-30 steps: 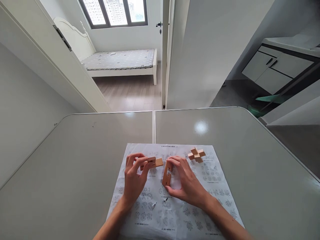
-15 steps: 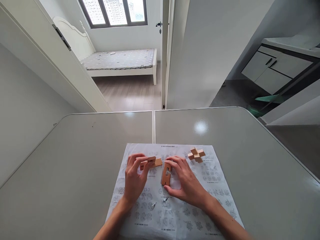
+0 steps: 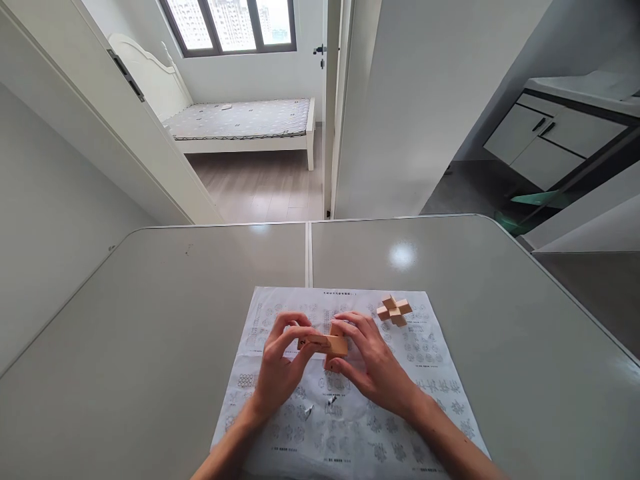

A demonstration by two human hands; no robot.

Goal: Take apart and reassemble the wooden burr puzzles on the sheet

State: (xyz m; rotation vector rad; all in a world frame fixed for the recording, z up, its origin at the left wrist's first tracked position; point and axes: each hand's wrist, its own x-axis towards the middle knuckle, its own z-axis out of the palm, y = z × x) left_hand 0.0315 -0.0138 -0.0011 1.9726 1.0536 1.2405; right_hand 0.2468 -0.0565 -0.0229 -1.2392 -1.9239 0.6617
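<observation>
My left hand (image 3: 283, 360) pinches wooden puzzle pieces (image 3: 336, 345) lying lengthwise across the view, with a dark mark near their left end. Their right end meets a notched wooden puzzle piece (image 3: 330, 364), which my right hand (image 3: 367, 363) grips between thumb and fingers. The crossing hides the notch, and I cannot tell whether the pieces interlock. Beneath both hands lies a printed paper sheet (image 3: 350, 433) covered in small puzzle diagrams. An assembled wooden cross-shaped puzzle (image 3: 395, 311) sits at the sheet's upper right, apart from my hands.
Small torn scraps (image 3: 309, 412) lie on the sheet below my hands. The sheet rests on a glossy grey table (image 3: 150, 333) with a seam (image 3: 309, 253) running down its middle. Past the far edge, a doorway shows a bed (image 3: 245, 120).
My left hand has moved right with its wooden pieces, bringing them across the notched piece. My right hand keeps its grip in nearly the same place.
</observation>
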